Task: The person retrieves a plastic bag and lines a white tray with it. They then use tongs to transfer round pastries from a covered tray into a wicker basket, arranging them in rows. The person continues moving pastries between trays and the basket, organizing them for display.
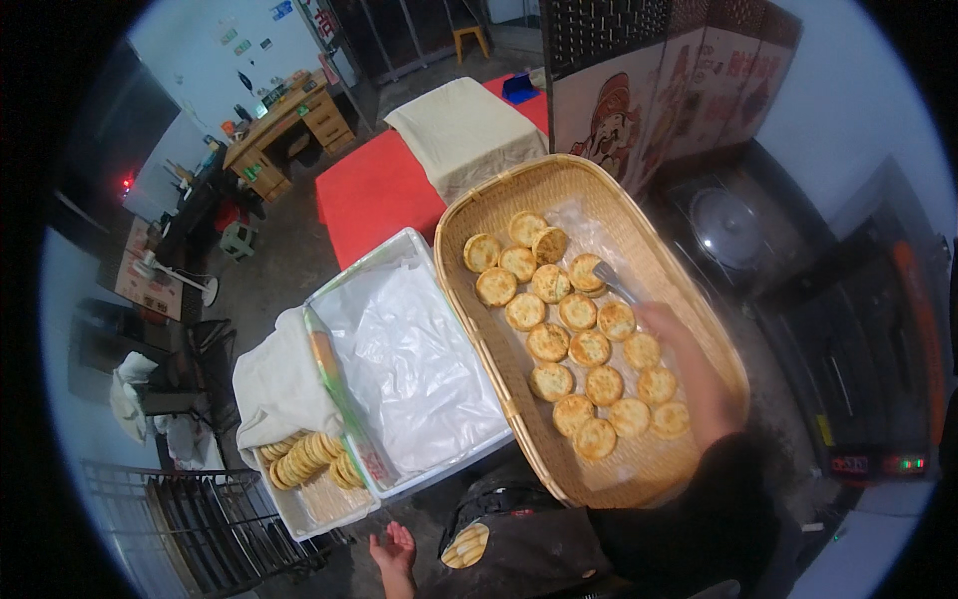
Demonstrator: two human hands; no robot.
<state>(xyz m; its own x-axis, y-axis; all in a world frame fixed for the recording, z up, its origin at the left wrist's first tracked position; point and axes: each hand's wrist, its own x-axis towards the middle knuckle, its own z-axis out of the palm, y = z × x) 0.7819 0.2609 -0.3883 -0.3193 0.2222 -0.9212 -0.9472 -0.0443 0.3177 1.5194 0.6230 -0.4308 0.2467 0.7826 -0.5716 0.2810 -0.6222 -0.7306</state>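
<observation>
My right hand (661,321) is closed round a grey metal serving utensil (616,284); its exact kind is hard to make out. The tip touches one of the round golden flatbreads (586,274) in the large wicker basket (467,329). Several more flatbreads lie in loose rows, some stacked, on clear plastic in the basket. Low in the picture, my left hand (394,549) is held palm up with its fingers apart and nothing in it. Nearest to it is a white box (329,521) with packed rows of flatbreads (304,459), partly covered by a beige cloth (284,384).
A white foam box (414,240) lined with white plastic (414,349) stands left of the basket. Behind are a red-covered table (374,205) and a pale cloth (469,130). A folding screen (659,90) and a dark machine (848,349) stand right. A rack (200,519) is lower left.
</observation>
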